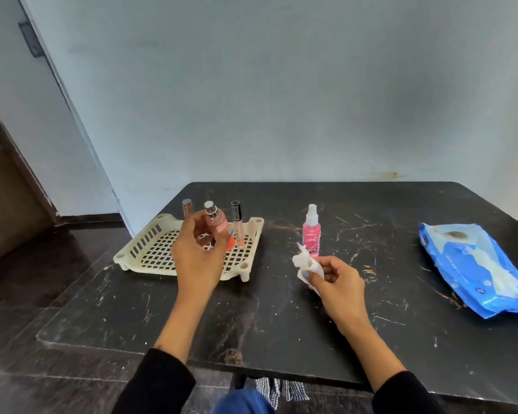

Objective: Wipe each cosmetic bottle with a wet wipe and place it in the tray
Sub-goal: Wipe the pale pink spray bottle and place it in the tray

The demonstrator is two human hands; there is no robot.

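Note:
My left hand [198, 258] holds a pink perfume bottle with a silver cap [215, 222] over the cream slotted tray [150, 249] at the table's left. Inside the tray stand a slim tube with a black cap [237, 222] and a small bottle with a rosy cap [187, 207], partly hidden behind my fingers. My right hand [338, 285] pinches a crumpled white wet wipe [305, 262]. A pink spray bottle with a clear cap [311, 231] stands upright on the table just behind the wipe.
A blue pack of wet wipes [475, 264] lies at the right of the black marbled table [281, 309]. The wall runs close behind the table, and a doorway opens at the left.

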